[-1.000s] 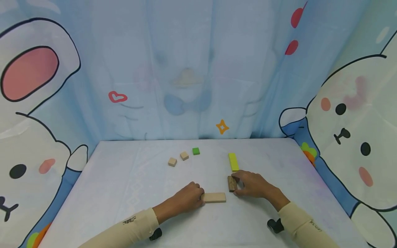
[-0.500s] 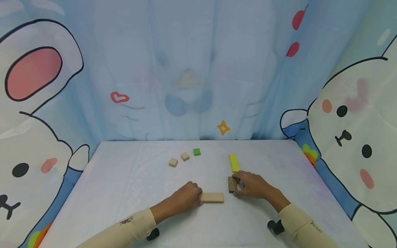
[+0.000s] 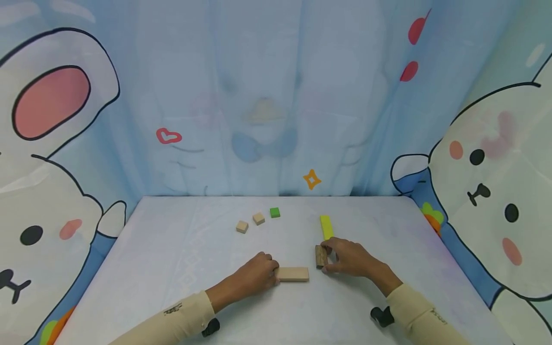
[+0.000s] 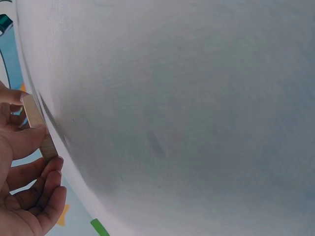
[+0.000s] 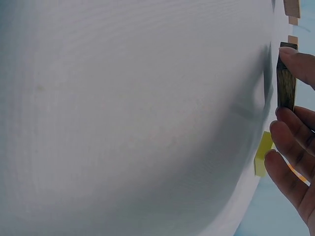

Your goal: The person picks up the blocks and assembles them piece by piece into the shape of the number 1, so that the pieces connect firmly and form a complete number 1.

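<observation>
Near the table's middle the left hand (image 3: 255, 276) grips the left end of a pale wooden block (image 3: 293, 274). To its right, the right hand (image 3: 352, 258) pinches a dark brown block (image 3: 321, 257) between thumb and fingers at its two ends. A gap separates the two blocks. In the left wrist view the left hand's thumb and fingers (image 4: 34, 142) lie around the pale block (image 4: 34, 114). The right wrist view has the dark block (image 5: 286, 88) upright between thumb and fingertips. A yellow block (image 3: 326, 227) lies just beyond the right hand.
Two small pale cubes (image 3: 242, 226) and a green cube (image 3: 274, 212) lie on the back part of the white table (image 3: 181, 249). Behind the table hangs a blue curtain (image 3: 258, 62) with printed cartoon figures.
The left hand and the pale block have shifted slightly left. The dark block, in the right hand, has moved a little left between the last two head frames.
</observation>
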Demonstrator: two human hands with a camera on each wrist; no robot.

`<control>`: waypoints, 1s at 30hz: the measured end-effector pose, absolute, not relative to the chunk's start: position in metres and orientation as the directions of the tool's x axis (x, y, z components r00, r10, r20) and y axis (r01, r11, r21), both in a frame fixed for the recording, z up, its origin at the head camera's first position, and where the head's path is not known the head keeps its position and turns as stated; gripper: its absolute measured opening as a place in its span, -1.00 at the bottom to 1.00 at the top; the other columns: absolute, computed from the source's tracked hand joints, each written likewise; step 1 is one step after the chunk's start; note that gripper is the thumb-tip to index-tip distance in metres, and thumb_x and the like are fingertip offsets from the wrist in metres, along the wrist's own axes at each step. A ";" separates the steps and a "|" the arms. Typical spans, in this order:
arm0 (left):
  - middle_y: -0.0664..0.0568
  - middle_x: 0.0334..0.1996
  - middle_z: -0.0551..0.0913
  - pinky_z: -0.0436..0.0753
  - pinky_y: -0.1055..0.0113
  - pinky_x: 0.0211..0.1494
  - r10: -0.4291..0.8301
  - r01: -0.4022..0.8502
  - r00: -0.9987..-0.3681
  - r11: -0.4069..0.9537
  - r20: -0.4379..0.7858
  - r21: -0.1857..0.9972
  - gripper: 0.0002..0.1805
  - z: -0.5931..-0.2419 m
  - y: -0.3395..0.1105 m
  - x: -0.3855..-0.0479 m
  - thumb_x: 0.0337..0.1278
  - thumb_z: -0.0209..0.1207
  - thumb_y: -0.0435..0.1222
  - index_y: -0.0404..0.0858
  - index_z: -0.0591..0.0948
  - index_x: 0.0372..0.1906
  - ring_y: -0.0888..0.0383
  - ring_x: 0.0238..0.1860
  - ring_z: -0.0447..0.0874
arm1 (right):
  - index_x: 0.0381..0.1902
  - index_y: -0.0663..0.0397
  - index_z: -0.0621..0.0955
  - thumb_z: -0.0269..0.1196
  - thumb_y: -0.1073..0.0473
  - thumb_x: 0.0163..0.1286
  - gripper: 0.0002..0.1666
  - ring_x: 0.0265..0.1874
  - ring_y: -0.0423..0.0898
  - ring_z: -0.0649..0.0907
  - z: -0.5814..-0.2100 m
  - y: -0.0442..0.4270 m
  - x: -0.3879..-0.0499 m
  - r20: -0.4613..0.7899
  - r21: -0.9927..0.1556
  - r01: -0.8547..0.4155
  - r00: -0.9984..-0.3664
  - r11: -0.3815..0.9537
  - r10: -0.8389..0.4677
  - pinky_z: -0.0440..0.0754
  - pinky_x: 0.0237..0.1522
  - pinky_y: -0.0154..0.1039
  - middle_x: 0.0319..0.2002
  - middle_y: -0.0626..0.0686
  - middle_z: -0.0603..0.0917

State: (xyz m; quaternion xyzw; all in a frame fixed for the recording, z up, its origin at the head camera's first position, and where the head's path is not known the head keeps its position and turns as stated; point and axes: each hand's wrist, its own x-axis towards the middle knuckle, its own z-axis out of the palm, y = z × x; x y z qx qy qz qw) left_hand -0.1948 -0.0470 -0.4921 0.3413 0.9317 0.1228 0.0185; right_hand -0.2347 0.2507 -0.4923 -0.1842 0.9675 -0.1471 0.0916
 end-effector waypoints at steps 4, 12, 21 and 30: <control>0.08 -0.27 0.71 0.52 0.52 -0.26 0.638 0.631 -0.768 0.737 0.060 0.242 -0.70 -0.492 -0.050 -0.196 0.16 0.40 -0.18 -0.24 0.73 -0.06 0.33 -0.32 0.46 | 0.22 0.11 0.57 0.58 -0.08 0.03 -0.17 -0.35 -0.22 0.48 -0.491 0.249 -0.234 -0.112 -0.321 -0.333 -0.916 0.887 -0.384 0.46 -0.36 -0.30 -0.19 -0.17 0.62; 0.07 -0.28 0.72 0.51 0.52 -0.27 0.630 0.621 -0.775 0.741 0.056 0.257 -0.70 -0.493 -0.052 -0.195 0.16 0.40 -0.18 -0.25 0.74 -0.06 0.33 -0.33 0.44 | 0.24 0.10 0.56 0.56 -0.09 0.06 -0.18 -0.39 -0.25 0.47 -0.488 0.247 -0.235 -0.090 -0.325 -0.361 -0.908 0.874 -0.409 0.45 -0.40 -0.34 -0.19 -0.17 0.60; 0.09 -0.30 0.70 0.49 0.53 -0.29 0.624 0.611 -0.780 0.741 0.049 0.278 -0.72 -0.497 -0.054 -0.193 0.16 0.40 -0.20 -0.24 0.74 -0.08 0.34 -0.36 0.41 | 0.24 0.09 0.56 0.56 -0.13 0.06 -0.17 -0.38 -0.24 0.46 -0.485 0.244 -0.234 -0.080 -0.327 -0.375 -0.903 0.867 -0.421 0.44 -0.41 -0.34 -0.19 -0.16 0.59; 0.10 -0.32 0.69 0.48 0.52 -0.30 0.621 0.612 -0.782 0.746 0.058 0.264 -0.74 -0.498 -0.056 -0.193 0.15 0.41 -0.20 -0.23 0.75 -0.10 0.35 -0.36 0.40 | 0.24 0.05 0.56 0.56 -0.10 0.06 -0.18 -0.38 -0.23 0.47 -0.483 0.238 -0.235 -0.091 -0.340 -0.355 -0.909 0.871 -0.406 0.46 -0.41 -0.34 -0.19 -0.17 0.59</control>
